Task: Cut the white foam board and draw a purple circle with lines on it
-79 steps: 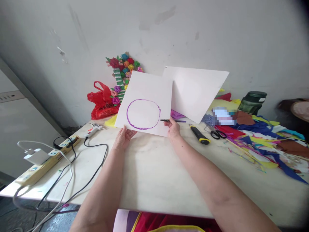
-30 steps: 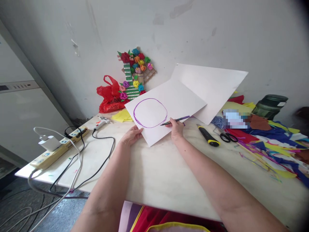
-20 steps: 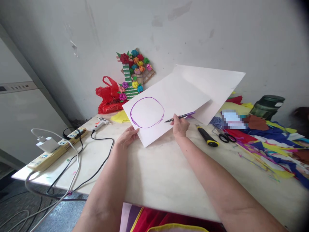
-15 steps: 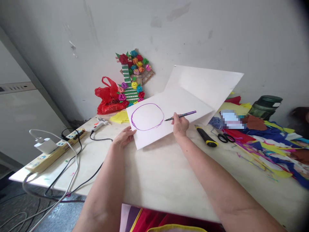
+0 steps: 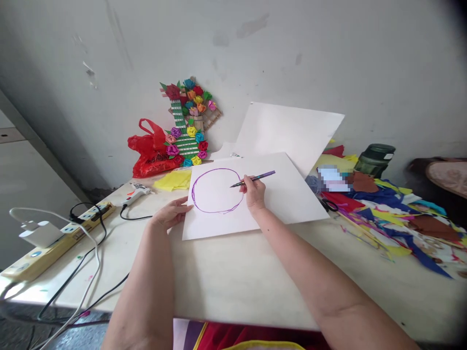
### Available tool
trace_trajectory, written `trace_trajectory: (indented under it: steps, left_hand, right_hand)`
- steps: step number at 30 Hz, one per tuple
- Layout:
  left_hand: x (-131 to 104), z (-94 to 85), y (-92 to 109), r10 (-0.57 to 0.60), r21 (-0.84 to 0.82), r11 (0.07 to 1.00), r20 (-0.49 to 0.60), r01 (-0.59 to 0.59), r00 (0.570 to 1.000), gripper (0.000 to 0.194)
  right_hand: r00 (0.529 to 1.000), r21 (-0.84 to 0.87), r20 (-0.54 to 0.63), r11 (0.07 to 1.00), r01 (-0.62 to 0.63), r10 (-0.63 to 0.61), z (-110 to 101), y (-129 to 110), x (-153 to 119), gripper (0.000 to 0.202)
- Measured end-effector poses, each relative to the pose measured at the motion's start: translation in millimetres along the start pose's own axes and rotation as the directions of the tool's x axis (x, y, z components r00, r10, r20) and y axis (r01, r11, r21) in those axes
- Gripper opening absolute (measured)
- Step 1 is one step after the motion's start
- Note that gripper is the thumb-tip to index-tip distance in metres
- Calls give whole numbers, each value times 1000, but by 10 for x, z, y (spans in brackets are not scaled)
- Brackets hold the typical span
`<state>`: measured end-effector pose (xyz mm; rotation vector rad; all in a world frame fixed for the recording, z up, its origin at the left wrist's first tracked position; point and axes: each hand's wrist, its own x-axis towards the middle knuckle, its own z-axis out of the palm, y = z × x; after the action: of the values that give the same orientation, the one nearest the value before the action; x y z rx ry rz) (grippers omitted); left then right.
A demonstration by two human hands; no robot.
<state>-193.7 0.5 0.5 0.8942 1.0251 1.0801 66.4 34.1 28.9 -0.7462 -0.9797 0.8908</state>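
Note:
A large white sheet of card (image 5: pixel 280 204) lies in front of me, with a purple hand-drawn circle (image 5: pixel 218 212) on its left half. My left hand (image 5: pixel 174 214) grips the sheet's left edge, thumb on top and the other fingers partly hidden. In my right hand (image 5: pixel 254 192) a purple marker pen (image 5: pixel 265 174) is pinched, its dark tip pointing left inside the circle. Whether the tip touches the surface I cannot tell. Behind, a second white sheet (image 5: pixel 288 131) leans up against the wall.
At left are a power strip (image 5: pixel 78 227) with cables and a glue gun (image 5: pixel 134 195). A red plastic bag (image 5: pixel 149 150), yellow paper (image 5: pixel 173 180) and a paper-flower craft (image 5: pixel 188 143) stand behind. Scissors (image 5: pixel 330 204), coloured scraps (image 5: pixel 394 214) and a green bottle (image 5: pixel 375 160) are at right.
The card has turned and lies flatter, covering the yellow-and-black cutter. My right hand has moved left with the marker pen, its tip passing from outside the circle to inside. The view has shifted right.

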Motion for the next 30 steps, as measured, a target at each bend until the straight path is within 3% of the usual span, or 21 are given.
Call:
trace_trajectory:
  steps: [6, 10, 15, 22, 24, 30]
  left_hand:
    - [-40, 85, 39, -29, 116, 993, -86, 39, 996, 52]
    - [-25, 110, 21, 16, 112, 994, -59, -9, 998, 55]
    - [52, 148, -32, 57, 138, 990, -166, -34, 985, 41]
    - [174, 148, -131, 126, 335, 942, -267, -31, 955, 33]
    - [177, 147, -133, 149, 403, 915, -283, -24, 948, 32]
    - [210, 134, -130, 248, 529, 844, -235, -91, 940, 36]
  right_hand:
    - [998, 9, -7, 998, -68, 68, 45, -31, -22, 12]
    - [999, 0, 15, 999, -50, 50, 63, 0, -3, 20]
    - [999, -13, 24, 999, -34, 34, 112, -56, 98, 19]
    - [952, -105, 301, 994, -15, 46, 406, 24, 59, 15]
    - [942, -107, 332, 994, -13, 48, 499, 94, -2, 15]
    - [962, -248, 253, 968, -33, 98, 672, 258, -124, 26]
